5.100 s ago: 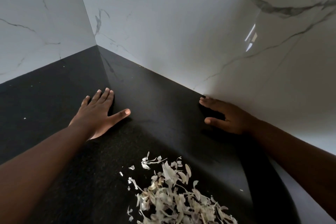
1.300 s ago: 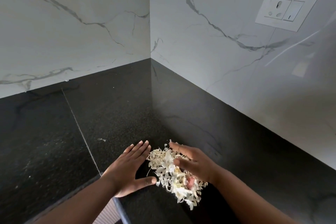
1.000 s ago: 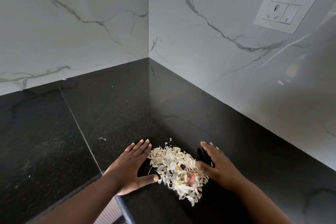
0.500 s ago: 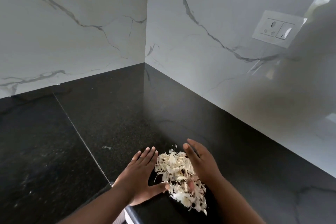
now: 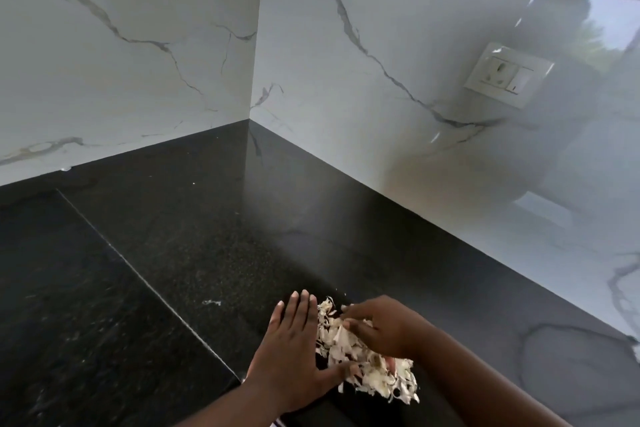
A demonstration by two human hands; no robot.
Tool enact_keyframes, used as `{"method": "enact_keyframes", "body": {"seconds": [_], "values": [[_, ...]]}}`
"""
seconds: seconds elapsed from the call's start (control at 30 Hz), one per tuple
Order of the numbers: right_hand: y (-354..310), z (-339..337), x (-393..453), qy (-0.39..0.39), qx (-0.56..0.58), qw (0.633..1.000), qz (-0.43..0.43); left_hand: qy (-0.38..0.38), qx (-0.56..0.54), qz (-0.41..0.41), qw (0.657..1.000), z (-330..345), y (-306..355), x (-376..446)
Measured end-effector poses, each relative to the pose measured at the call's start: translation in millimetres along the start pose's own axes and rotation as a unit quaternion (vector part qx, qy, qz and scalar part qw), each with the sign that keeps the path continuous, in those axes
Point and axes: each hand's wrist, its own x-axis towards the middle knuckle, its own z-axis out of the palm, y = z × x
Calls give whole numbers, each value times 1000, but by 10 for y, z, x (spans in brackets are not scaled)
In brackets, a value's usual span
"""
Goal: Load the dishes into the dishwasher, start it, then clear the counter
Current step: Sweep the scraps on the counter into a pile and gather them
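A: Status on the counter (image 5: 194, 253)?

B: Black stone, corner layout. One pile of pale, papery peels (image 5: 363, 357) sits near the front edge, low centre of the view. Hands on both sides of it.

A: Left hand (image 5: 294, 354)?

B: Flat on the counter, palm down, fingers straight and together, pointing toward the corner. Thumb is spread out to the right and runs under the near edge of the peels. The hand's right edge touches the pile. It has hold of nothing.

A: Right hand (image 5: 381, 329)?

B: On top of the peels from the right side. Fingers bent, tips pressed into the pile near its far end, with peels bunched under the fingers. Whether it has really closed round a clump or is only raking, I cannot tell; the palm side is hidden.

A: Anything stray?

B: One small white scrap (image 5: 211, 302) lies on the counter left of the left hand, apart from the pile. A few tiny specks sit just past the pile's far edge.

A: Surroundings?

B: White marble walls (image 5: 138, 45) with grey veins meet at the corner. A white socket plate (image 5: 509, 74) is on the right wall, well above the counter. A seam (image 5: 138, 274) runs diagonally across the counter's left part. The glossy right wall carries a blurred reflection.
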Motion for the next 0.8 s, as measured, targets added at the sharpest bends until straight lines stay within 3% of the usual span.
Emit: {"method": "enact_keyframes", "body": {"seconds": [0.17,0.33,0.57,0.67,0.8], "values": [[-422,82,4,98,-57,993,29,15,-41,6,999,-51,15,-37],[-645,380,115,116,-42,992,36,56,-74,21,995,-9,-16,-25],[-561,398,-25,106,-56,993,7,11,-104,72,992,-128,-54,-107],[-484,348,-191,201,-2,979,22,13,-104,67,992,-107,-58,-114],[-135,404,-605,356,155,915,105,10,-87,61,994,-100,-63,-105]]}}
